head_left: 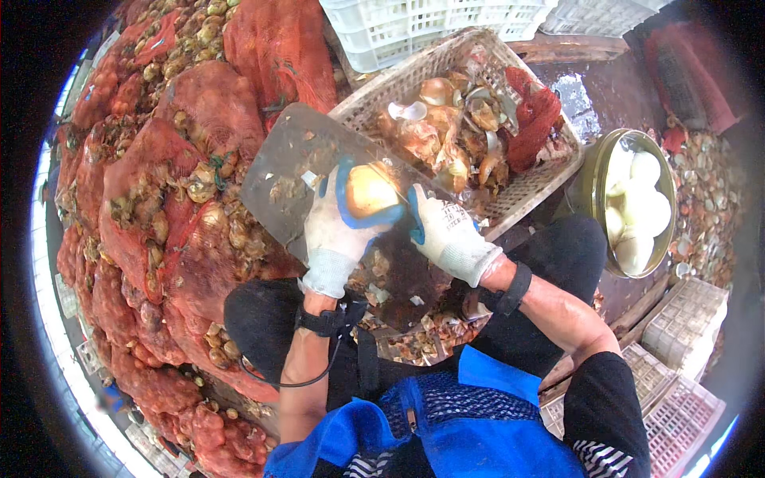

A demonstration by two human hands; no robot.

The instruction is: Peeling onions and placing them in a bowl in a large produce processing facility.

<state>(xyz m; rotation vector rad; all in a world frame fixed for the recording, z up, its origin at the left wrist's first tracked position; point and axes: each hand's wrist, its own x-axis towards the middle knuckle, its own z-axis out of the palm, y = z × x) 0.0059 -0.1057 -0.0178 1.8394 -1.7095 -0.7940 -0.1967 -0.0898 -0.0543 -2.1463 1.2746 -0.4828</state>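
My left hand [339, 231], in a white glove with blue-coated fingers, is wrapped round a yellowish-white onion [371, 190] above a grey board [275, 171] across my lap. Some brown skin shows on the onion's right side. Close by on the right, my gloved right hand [448, 231] has its fingers closed, with the thumb side toward the onion. Whatever those fingers hold, if anything, is hidden. Scraps of skin lie on the board. Beyond it sits a dirty white crate [550, 183] with onion skins [438, 131] and red netting [532, 119] inside.
Red mesh sacks of onions [199, 111] pile up on the left. At the right, a greenish bucket [598, 179] holds several peeled white onions [644, 203]. White crates [438, 24] stand at the back, and more crates [685, 327] at the lower right. Skins [705, 207] litter the floor.
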